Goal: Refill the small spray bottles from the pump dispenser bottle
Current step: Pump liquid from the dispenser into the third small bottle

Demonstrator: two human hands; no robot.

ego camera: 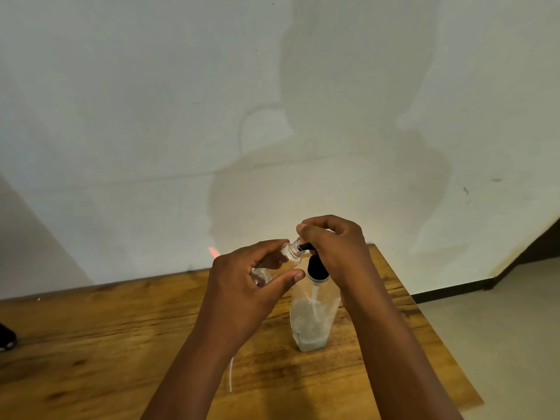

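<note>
A clear pump dispenser bottle (312,319) with a black pump head (316,266) stands on the wooden table (121,328); a little pale liquid sits at its bottom. My right hand (333,241) rests on top of the pump head, its fingers curled over the black nozzle. My left hand (248,280) holds a small clear spray bottle (291,253) tilted, with its open threaded neck right at the nozzle tip. The small bottle has no cap on it.
A thin white tube (231,374) lies on the table below my left forearm. The table's right edge (439,328) drops to a pale floor. A white wall rises behind the table. A dark object (6,338) shows at the far left edge.
</note>
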